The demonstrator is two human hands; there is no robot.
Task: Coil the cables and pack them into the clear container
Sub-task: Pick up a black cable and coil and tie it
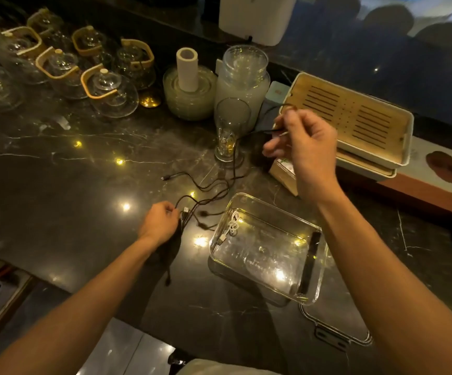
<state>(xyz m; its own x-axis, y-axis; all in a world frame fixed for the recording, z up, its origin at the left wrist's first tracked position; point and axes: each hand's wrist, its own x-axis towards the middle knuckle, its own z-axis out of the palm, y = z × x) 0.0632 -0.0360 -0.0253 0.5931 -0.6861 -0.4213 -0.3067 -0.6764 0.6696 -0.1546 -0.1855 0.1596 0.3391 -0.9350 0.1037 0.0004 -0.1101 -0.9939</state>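
A black cable [214, 185] with several plug ends lies spread on the dark marble counter. My left hand [159, 223] pinches it near its USB plug, low on the counter. My right hand [303, 147] is raised over the far right and pinches a strand of the same cable, which runs taut down to the counter. The clear container [308, 282] stands open between my arms. A coiled white cable [231, 226] lies in its far left corner.
A tall empty glass [228, 128] stands just left of my right hand. Behind it are a stack of plates with a paper roll [188, 69], a jar and several glass teapots [111, 90]. A wooden tea tray [352, 117] sits at right. The container's lid [335, 336] lies near the front edge.
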